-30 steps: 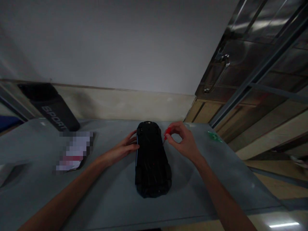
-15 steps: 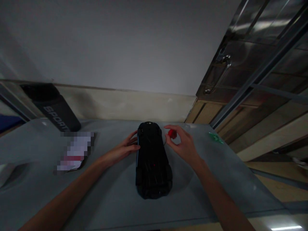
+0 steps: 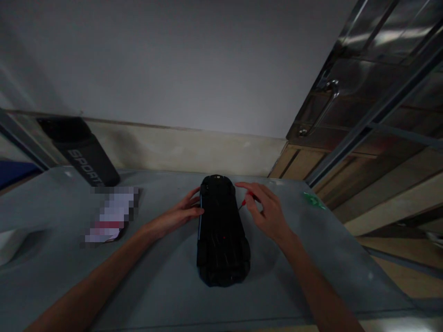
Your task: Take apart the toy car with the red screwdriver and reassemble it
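Observation:
A black toy car lies upside down in the middle of the grey table, its underside facing up. My left hand rests against the car's left side near the far end, fingers touching it. My right hand is just right of the car and holds a small red-handled screwdriver between thumb and fingers, its thin tip pointing toward the car's right edge.
A dark bottle marked SPORT stands at the back left. A blurred card or packet lies left of the car. A small green item sits at the table's right edge. A metal door with a handle is at right.
My right hand has lowered and its fingers have spread forward over the red screwdriver, bringing it closer to the car. The left hand has stayed on the car.

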The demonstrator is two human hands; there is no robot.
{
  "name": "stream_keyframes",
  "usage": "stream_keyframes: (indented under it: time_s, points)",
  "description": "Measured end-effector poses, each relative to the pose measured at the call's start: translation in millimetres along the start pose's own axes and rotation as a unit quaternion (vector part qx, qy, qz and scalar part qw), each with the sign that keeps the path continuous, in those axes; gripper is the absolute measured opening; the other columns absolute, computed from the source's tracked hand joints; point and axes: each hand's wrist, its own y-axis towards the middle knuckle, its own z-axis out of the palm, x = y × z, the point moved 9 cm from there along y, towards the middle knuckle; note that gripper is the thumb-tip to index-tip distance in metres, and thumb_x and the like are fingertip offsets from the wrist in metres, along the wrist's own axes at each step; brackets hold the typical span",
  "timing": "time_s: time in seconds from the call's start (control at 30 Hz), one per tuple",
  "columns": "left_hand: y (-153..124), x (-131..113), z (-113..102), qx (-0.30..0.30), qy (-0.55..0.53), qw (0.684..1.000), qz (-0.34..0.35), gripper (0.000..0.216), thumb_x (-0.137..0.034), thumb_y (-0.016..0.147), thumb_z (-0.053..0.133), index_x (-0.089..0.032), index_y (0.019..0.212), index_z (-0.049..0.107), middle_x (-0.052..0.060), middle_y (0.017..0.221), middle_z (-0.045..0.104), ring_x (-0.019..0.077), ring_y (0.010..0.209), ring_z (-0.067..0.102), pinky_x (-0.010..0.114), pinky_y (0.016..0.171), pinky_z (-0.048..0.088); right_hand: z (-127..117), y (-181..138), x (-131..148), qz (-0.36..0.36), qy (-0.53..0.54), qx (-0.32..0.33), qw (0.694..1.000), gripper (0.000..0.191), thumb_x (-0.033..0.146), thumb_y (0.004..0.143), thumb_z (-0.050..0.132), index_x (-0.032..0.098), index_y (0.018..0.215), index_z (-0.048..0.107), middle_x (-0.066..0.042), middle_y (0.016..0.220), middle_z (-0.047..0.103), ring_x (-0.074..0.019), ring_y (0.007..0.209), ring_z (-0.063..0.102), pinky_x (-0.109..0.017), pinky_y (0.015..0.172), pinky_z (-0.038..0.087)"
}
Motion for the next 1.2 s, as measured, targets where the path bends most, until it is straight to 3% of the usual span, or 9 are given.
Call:
stream_keyframes:
  time_s: [0.1,0.3,0.53,0.67,0.87,1.07,1.2]
  points:
    - [0.1,-1.1,0.5,0.000,-0.002,1.000,0.003,0.100,-0.024,0.092,0.084,-0.041,0.176,0.033,0.010,0.184,0.038,0.0367,0.165,0.042,0.056,0.132,0.034,0.1,1.6,4.7,-0.008,-0.004,-0.005,1.000,0.034,0.015,0.105,0.052,0.027,0.129,0.073,-0.002,0.088,0.072,-0.0200,0.077,0.067,-0.036,0.078,0.055]
    - [1.7,-1.3,-0.2,-0.003,0.002,1.000,0.003,0.098,-0.025,0.091,0.085,-0.041,0.175,0.037,0.010,0.180,0.046,0.0366,0.164,0.043,0.056,0.133,0.034,-0.1,-0.4,-0.8,0.024,-0.019,-0.032,0.999,0.019,0.020,0.107,0.058,0.026,0.115,0.075,0.002,0.076,0.069,-0.0171,0.064,0.061,-0.034,0.072,0.052]
    - [0.6,-0.7,-0.1,-0.010,0.017,1.000,-0.001,0.097,-0.029,0.089,0.086,-0.045,0.173,0.039,0.007,0.179,0.048,0.0361,0.165,0.043,0.051,0.129,0.039,3.2,-0.5,-1.0,0.022,-0.006,-0.004,1.000,0.030,0.019,0.104,0.054,0.027,0.125,0.073,-0.001,0.084,0.071,-0.0203,0.072,0.066,-0.036,0.073,0.054]
    - [0.8,-0.1,-0.6,-0.012,0.015,1.000,-0.003,0.098,-0.030,0.087,0.088,-0.044,0.172,0.041,0.007,0.180,0.046,0.0377,0.164,0.043,0.051,0.128,0.040,3.2,-0.3,-3.7,0.039,-0.015,-0.010,0.999,0.021,0.022,0.106,0.059,0.028,0.117,0.075,0.003,0.070,0.065,-0.0182,0.063,0.062,-0.035,0.072,0.053]
    - [2.6,0.1,-3.0,-0.018,0.020,1.000,0.006,0.092,-0.028,0.089,0.086,-0.043,0.170,0.045,0.006,0.177,0.051,0.0373,0.164,0.045,0.051,0.127,0.041,6.3,1.2,0.5,0.015,0.009,0.014,1.000,0.036,0.016,0.101,0.054,0.028,0.130,0.072,-0.002,0.092,0.076,-0.0194,0.075,0.068,-0.034,0.074,0.055]
    - [1.1,-2.7,-1.8,-0.020,0.016,1.000,0.004,0.093,-0.026,0.090,0.085,-0.041,0.172,0.043,0.007,0.177,0.050,0.0353,0.164,0.044,0.048,0.128,0.041,4.4,-0.6,-10.0,0.059,0.009,0.014,0.998,0.021,0.024,0.108,0.053,0.026,0.112,0.074,0.002,0.070,0.066,-0.0173,0.061,0.061,-0.032,0.065,0.051]
    - [1.5,-1.3,-1.5,-0.017,0.017,1.000,-0.002,0.095,-0.028,0.089,0.085,-0.044,0.172,0.041,0.006,0.178,0.048,0.0371,0.164,0.043,0.050,0.128,0.040,4.6,0.5,-5.8,0.039,0.023,0.025,0.999,0.026,0.019,0.103,0.052,0.026,0.119,0.072,-0.002,0.089,0.074,-0.0184,0.070,0.066,-0.033,0.070,0.053]
